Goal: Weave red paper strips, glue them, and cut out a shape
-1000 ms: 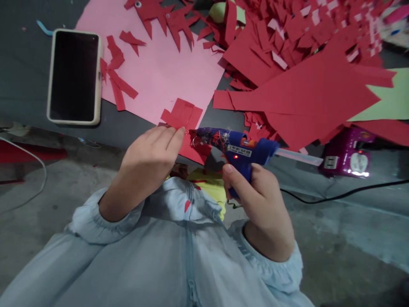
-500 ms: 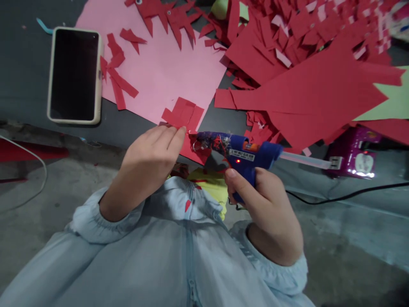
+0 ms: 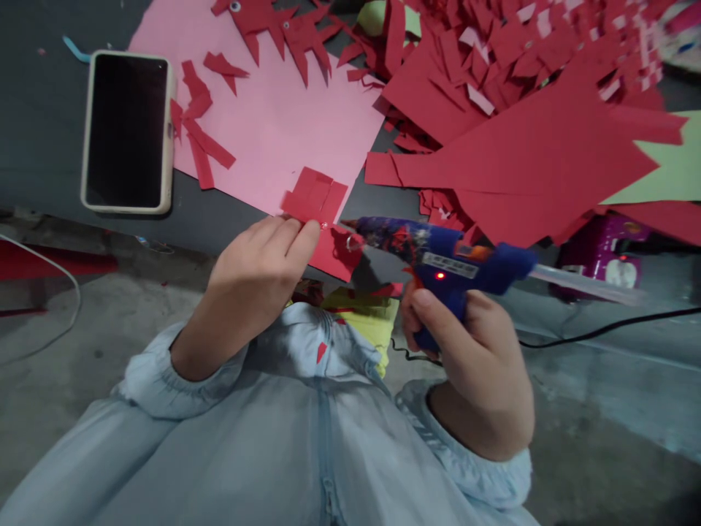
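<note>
My right hand [image 3: 465, 358] is wrapped round the grip of a blue hot glue gun [image 3: 432, 248], its small red light lit. A clear glue stick [image 3: 585, 283] pokes out of its back. The nozzle points left, just right of a red paper piece [image 3: 334, 254] at the table edge, which bears a small shiny dab of glue [image 3: 324, 226]. My left hand [image 3: 257, 274] has its fingers together on this paper, holding its left side; the thumb is hidden. Beyond the fingertips a red square flap [image 3: 316, 191] lies over a pink sheet [image 3: 263, 124].
A phone [image 3: 127, 131] lies face up on the left. Red paper fish shapes [image 3: 296, 33] rest on the pink sheet. Large red paper sheets [image 3: 548, 153] and a pile of red cut pieces [image 3: 504, 51] cover the right. A purple box [image 3: 596, 252] and black cable [image 3: 602, 329] are at right.
My right hand has drawn the glue gun to the right, so its nozzle is away from the glue dab on the red paper. My left hand has hardly moved.
</note>
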Tool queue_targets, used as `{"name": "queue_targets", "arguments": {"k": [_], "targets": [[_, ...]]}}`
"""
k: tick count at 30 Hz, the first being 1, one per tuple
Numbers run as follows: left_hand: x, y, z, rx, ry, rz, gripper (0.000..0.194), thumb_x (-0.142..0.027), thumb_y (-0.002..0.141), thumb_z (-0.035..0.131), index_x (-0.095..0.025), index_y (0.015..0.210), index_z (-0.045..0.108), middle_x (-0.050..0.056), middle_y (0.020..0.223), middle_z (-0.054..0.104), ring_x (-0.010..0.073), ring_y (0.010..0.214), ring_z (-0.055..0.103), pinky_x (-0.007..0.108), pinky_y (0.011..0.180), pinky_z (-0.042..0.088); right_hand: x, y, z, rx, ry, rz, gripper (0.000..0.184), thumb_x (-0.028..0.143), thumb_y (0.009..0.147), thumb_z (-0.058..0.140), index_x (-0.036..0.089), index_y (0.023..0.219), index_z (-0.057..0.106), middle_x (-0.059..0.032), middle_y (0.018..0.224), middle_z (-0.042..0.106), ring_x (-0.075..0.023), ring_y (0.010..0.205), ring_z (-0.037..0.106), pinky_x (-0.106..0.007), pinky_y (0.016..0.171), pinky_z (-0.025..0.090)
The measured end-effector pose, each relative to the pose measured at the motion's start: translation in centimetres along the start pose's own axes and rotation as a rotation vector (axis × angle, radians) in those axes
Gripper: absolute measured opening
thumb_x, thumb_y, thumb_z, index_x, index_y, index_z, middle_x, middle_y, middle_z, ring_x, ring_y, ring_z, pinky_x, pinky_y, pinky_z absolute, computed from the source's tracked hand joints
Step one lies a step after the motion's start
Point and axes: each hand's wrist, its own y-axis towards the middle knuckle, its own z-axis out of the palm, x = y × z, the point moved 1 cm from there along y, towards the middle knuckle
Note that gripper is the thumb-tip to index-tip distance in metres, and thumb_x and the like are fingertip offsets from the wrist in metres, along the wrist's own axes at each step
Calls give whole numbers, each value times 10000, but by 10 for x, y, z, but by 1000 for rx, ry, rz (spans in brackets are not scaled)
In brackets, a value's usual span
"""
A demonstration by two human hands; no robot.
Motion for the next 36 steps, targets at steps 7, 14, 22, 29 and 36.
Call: {"name": "queue_targets", "arguments": {"k": [7,14,22,29,36], "targets": [[1,1,1,-3,68,11,384,-56,894,396,-59,1224,593,175,1184,693,267,1088,663,376,937,543,-1,-3,-13,-314,132,-34,293,439,880,664,199,735,577,31,545,509,-107,446,466,-279,417,324],[-1,5,9,-27,80,20,430,-64,925,417,-98,1325,570,149,1090,692,250,962,644,363,809,531,-6,-3,-13,-296,134,-8,282,446,860,684,199,758,592,26,559,519,-115,449,478,-283,404,312],[-4,6,10,-21,74,3,401,-77,934,430,-136,1287,612,136,1076,683,246,946,637,358,797,515,-4,-2,-11,-265,157,-39,340,438,865,686,194,665,559,22,539,524,-105,462,480,-270,423,338],[-6,6,8,-28,75,6,389,-82,926,442,-150,1262,627,132,1083,683,241,973,648,348,820,538,-7,-2,-11,-243,177,-29,309,395,869,685,194,674,553,25,540,532,-109,466,493,-272,434,365],[-10,4,6,24,114,-30,422,-66,926,426,-129,1312,586,173,1184,662,258,1078,654,367,887,544,-12,0,-10,-244,190,-39,314,404,859,685,206,659,547,41,536,525,-108,457,488,-270,427,374]]}}
